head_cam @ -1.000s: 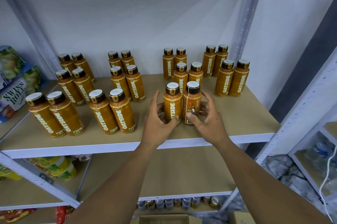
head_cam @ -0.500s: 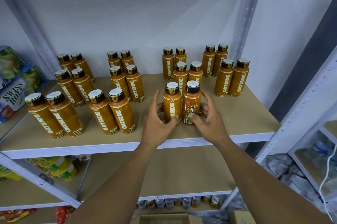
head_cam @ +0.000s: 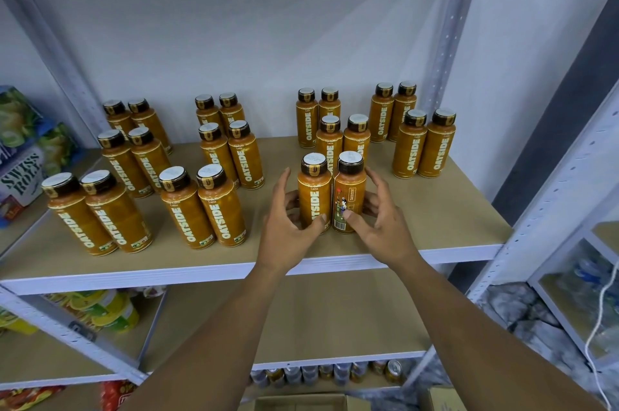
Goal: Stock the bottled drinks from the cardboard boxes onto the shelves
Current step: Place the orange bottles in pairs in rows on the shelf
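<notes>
Two orange OATSIDE bottles stand side by side at the front of the tan shelf [head_cam: 452, 209]. My left hand [head_cam: 288, 236] holds the left bottle [head_cam: 313, 189], thumb on its front and fingers behind it. My right hand [head_cam: 382, 229] holds the right bottle [head_cam: 350, 189] the same way, index finger lifted; its barcode faces me. Several more OATSIDE bottles stand in pairs behind and to both sides. The top of a cardboard box [head_cam: 301, 402] shows at the bottom edge.
Snack packs [head_cam: 23, 156] sit on the neighbouring shelf at left. Yellow cups [head_cam: 110, 310] lie on the lower left shelf, cans [head_cam: 321, 373] on the shelf below. A second white rack [head_cam: 569, 209] stands at right with a white cable [head_cam: 599, 320].
The right bottle has turned in my right hand, so its barcode side now faces me. Both hands stay at the same spot.
</notes>
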Motion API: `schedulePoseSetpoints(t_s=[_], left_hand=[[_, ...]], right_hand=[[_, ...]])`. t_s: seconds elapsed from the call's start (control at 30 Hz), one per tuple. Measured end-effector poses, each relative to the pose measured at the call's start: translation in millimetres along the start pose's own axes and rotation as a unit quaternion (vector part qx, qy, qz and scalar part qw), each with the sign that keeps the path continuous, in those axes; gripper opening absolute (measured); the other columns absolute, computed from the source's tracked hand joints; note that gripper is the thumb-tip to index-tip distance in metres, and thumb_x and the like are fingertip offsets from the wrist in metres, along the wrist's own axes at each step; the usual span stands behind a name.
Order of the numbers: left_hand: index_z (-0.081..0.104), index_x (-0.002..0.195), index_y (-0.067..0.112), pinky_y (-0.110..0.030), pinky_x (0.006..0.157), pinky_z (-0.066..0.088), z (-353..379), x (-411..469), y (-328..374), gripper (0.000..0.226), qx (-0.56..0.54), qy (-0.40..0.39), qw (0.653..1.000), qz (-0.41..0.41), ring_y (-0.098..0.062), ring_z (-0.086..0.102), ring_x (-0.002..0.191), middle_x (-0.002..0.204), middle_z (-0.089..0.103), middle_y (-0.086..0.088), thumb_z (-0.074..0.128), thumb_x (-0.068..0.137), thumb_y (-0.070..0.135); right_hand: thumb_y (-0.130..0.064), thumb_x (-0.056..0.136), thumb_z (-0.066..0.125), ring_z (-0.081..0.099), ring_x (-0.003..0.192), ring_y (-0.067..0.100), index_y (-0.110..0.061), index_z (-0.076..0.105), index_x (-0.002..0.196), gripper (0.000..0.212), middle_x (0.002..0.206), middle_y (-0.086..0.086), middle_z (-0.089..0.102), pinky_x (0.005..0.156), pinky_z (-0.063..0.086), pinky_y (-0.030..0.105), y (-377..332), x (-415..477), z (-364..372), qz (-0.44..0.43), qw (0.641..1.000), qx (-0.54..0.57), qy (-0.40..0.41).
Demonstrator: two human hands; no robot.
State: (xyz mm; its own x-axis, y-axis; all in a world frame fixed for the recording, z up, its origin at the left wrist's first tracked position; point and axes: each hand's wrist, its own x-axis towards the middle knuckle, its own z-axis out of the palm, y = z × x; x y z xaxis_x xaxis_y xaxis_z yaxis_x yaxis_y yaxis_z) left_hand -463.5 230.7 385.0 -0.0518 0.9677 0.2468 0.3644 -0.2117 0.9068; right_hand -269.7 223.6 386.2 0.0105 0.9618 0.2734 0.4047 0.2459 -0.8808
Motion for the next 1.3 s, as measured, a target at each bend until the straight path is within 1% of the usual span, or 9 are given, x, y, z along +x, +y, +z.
schedulePoseSetpoints(t_s=[0.13, 0.3, 0.5, 0.63, 0.77, 0.87, 1.03, 1.13, 1.3], left_hand=[[0.016, 0.158, 0.043, -0.013, 0.088, 0.046, 0.0, -0.6, 1.3, 0.103, 0.003, 0.0, 1.0, 0.002, -0.007, 0.055, 0.121, 0.148, 0.054, 0.002, 0.085, 0.083, 0.025], [0.016, 0.158, 0.042, -0.032, 0.098, 0.052, 0.3, -1.5, 2.3, 0.102, 0.003, 0.0, 1.0, -0.002, -0.016, 0.056, 0.13, 0.15, 0.054, 0.0, 0.084, 0.084, 0.025], [0.017, 0.158, 0.042, -0.032, 0.099, 0.051, 0.2, -2.1, 3.8, 0.102, 0.005, 0.002, 1.0, -0.005, -0.017, 0.055, 0.131, 0.15, 0.053, 0.0, 0.084, 0.084, 0.023], [0.017, 0.157, 0.044, -0.031, 0.098, 0.051, 0.1, -2.4, 4.3, 0.102, 0.007, 0.004, 1.0, -0.005, -0.016, 0.056, 0.129, 0.148, 0.054, 0.001, 0.085, 0.084, 0.025], [0.016, 0.157, 0.044, -0.033, 0.098, 0.052, 0.5, -2.3, 5.1, 0.102, 0.011, 0.004, 1.0, -0.008, -0.016, 0.056, 0.13, 0.15, 0.053, 0.002, 0.085, 0.084, 0.026], [0.016, 0.157, 0.044, -0.03, 0.096, 0.05, 0.6, -1.8, 4.6, 0.102, 0.012, 0.004, 1.0, -0.01, -0.017, 0.056, 0.131, 0.15, 0.053, 0.002, 0.085, 0.084, 0.026], [0.016, 0.158, 0.042, -0.029, 0.096, 0.049, 0.4, -1.4, 5.4, 0.103, 0.011, 0.001, 1.0, -0.01, -0.017, 0.055, 0.13, 0.15, 0.053, 0.001, 0.085, 0.084, 0.025], [0.015, 0.158, 0.043, -0.031, 0.096, 0.051, 0.1, -1.3, 4.6, 0.104, 0.009, 0.0, 1.0, -0.013, -0.017, 0.056, 0.13, 0.149, 0.054, 0.001, 0.085, 0.083, 0.027], [0.015, 0.159, 0.043, -0.029, 0.096, 0.051, -0.1, -1.2, 4.3, 0.104, 0.009, -0.001, 1.0, -0.014, -0.016, 0.056, 0.129, 0.149, 0.054, 0.002, 0.085, 0.083, 0.026]], right_hand=[[-0.027, 0.092, 0.074, 0.054, 0.132, 0.013, -0.036, 0.02, 0.157, 0.085, 0.148, 0.001, 0.055, 0.105, 0.047, 0.026, -0.5, 0.1, -0.1, 0.001, 1.0, -0.002, 0.004], [-0.033, 0.09, 0.076, 0.052, 0.133, 0.013, -0.038, 0.019, 0.156, 0.088, 0.151, -0.003, 0.05, 0.104, 0.049, 0.029, 1.1, 2.1, 0.6, -0.006, 1.0, -0.017, 0.013], [-0.028, 0.091, 0.076, 0.047, 0.14, 0.016, -0.04, 0.019, 0.156, 0.087, 0.155, -0.003, 0.046, 0.108, 0.044, 0.03, 2.4, 2.0, 0.7, -0.005, 1.0, 0.005, 0.014], [-0.03, 0.089, 0.078, 0.053, 0.133, 0.013, -0.038, 0.02, 0.156, 0.089, 0.149, -0.003, 0.053, 0.105, 0.046, 0.027, 2.5, 2.1, 1.1, 0.003, 1.0, -0.002, 0.017], [-0.037, 0.085, 0.081, 0.048, 0.126, 0.003, -0.039, 0.021, 0.155, 0.092, 0.148, -0.016, 0.044, 0.098, 0.048, 0.021, -0.8, 4.0, 1.1, -0.004, 0.999, -0.016, 0.029], [-0.031, 0.088, 0.079, 0.043, 0.128, -0.001, -0.041, 0.018, 0.155, 0.091, 0.142, -0.023, 0.039, 0.095, 0.041, 0.012, -1.5, 3.1, -0.3, -0.004, 1.0, 0.004, 0.028], [-0.021, 0.091, 0.076, 0.046, 0.131, 0.001, -0.035, 0.019, 0.158, 0.089, 0.139, -0.021, 0.046, 0.105, 0.043, 0.022, 0.0, 1.1, -1.4, 0.007, 1.0, 0.022, 0.01], [-0.028, 0.088, 0.079, 0.052, 0.129, 0.007, -0.038, 0.021, 0.156, 0.091, 0.144, -0.012, 0.053, 0.102, 0.048, 0.025, 0.9, 1.8, -0.6, 0.007, 1.0, 0.009, 0.016], [-0.036, 0.085, 0.082, 0.048, 0.13, 0.005, -0.042, 0.02, 0.155, 0.093, 0.153, -0.01, 0.044, 0.1, 0.049, 0.025, 1.2, 4.3, -1.2, -0.003, 1.0, 0.0, 0.027]])
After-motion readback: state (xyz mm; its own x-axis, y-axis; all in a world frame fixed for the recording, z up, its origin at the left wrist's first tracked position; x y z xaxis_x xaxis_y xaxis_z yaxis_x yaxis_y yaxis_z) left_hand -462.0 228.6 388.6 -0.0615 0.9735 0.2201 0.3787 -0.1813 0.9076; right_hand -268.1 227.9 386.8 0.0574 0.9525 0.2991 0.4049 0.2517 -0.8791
